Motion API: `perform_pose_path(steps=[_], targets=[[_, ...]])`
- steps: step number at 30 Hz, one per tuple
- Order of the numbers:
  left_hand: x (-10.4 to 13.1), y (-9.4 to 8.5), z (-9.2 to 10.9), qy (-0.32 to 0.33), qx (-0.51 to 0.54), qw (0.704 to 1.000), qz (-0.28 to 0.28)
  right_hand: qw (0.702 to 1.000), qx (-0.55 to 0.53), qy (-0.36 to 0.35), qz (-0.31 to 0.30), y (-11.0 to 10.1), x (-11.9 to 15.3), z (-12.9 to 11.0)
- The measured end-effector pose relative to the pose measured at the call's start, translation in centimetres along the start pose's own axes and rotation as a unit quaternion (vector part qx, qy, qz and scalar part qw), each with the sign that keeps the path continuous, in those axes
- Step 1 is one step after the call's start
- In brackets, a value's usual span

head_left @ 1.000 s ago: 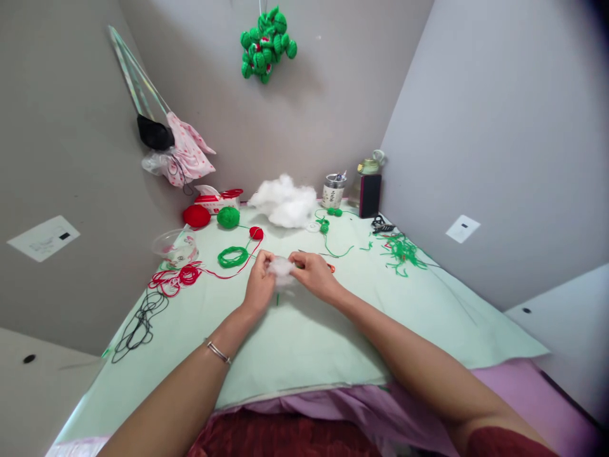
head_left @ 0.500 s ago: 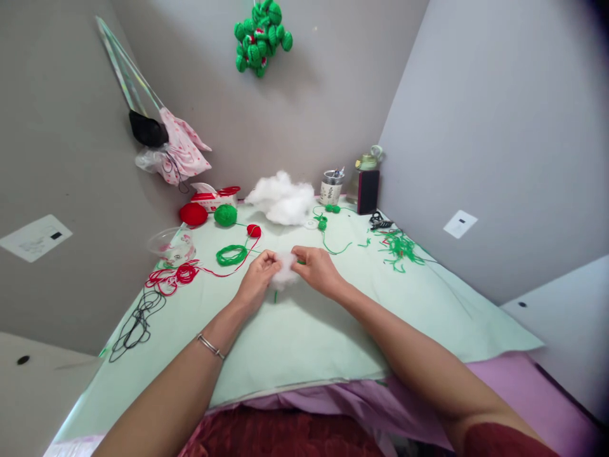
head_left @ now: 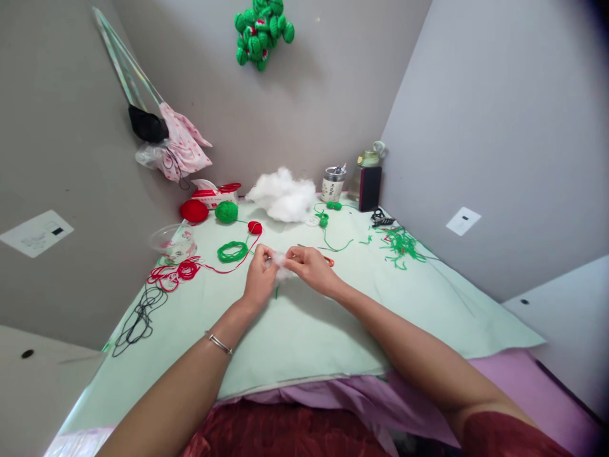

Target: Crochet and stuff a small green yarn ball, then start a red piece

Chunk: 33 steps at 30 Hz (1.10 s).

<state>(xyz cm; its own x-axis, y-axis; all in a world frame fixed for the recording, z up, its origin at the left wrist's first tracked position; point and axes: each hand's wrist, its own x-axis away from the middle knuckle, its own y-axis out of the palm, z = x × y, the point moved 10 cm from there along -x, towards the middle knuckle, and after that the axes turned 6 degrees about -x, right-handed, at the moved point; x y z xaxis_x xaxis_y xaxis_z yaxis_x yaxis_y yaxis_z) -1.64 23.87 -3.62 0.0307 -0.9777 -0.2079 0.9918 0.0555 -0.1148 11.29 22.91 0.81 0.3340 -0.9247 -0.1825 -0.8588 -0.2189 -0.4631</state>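
Note:
A small tuft of white stuffing [head_left: 280, 263] is stretched between my hands above the middle of the table. My left hand [head_left: 259, 279] pinches one side of it, fingers closed. Thumb and fingertips of my right hand [head_left: 314, 271] are closed on the other side. Under my right hand lies a tool with an orange handle [head_left: 329, 261]; most of it is hidden, so its kind is unclear. A short green yarn piece [head_left: 276, 292] shows just below the tuft. Farther back rests the large heap of white stuffing [head_left: 284, 197].
Left of my hands are a green yarn coil [head_left: 232, 252], a red ball [head_left: 255, 228], red yarn [head_left: 188, 269], black cord [head_left: 140, 320] and a clear bowl [head_left: 174, 244]. To the right lie green yarn scraps [head_left: 402, 247] and black clips [head_left: 380, 218]. A pen tin [head_left: 333, 185] stands behind.
My hands have drawn closer together around the tuft, which looks smaller and more covered. The orange-handled tool now shows beside my right hand.

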Motion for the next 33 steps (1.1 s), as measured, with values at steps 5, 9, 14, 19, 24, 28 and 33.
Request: perform_pose_path(steps=[5,9,14,19,24,28,33], targets=[[0.5,0.8,0.6,-0.018,0.055,0.998,-0.032,0.998,0.021,0.022,0.046,-1.2,-0.2,0.7],[0.6,1.4,0.9,-0.033,0.082,0.994,-0.064,0.996,0.054,0.018,0.073,-2.0,0.2,0.1],[0.1,1.3,0.3,-0.037,0.066,0.994,-0.084,0.997,0.066,-0.003,0.038,-1.9,0.3,-0.6],[-0.4,0.5,-0.8,-0.033,0.008,0.998,-0.044,0.998,0.056,-0.036,-0.020,0.2,1.0,-1.6],[-0.3,0.0,-0.8,-0.030,-0.003,1.000,0.007,0.997,0.044,-0.053,-0.033,0.5,1.0,-1.8],[-0.1,-0.1,-0.6,-0.036,0.013,0.999,0.014,0.998,0.043,-0.051,0.021,-2.2,0.3,-1.5],[0.0,-0.7,-0.2,-0.026,0.018,0.999,0.028,0.992,-0.085,-0.090,-0.002,-2.0,0.2,-2.9]])
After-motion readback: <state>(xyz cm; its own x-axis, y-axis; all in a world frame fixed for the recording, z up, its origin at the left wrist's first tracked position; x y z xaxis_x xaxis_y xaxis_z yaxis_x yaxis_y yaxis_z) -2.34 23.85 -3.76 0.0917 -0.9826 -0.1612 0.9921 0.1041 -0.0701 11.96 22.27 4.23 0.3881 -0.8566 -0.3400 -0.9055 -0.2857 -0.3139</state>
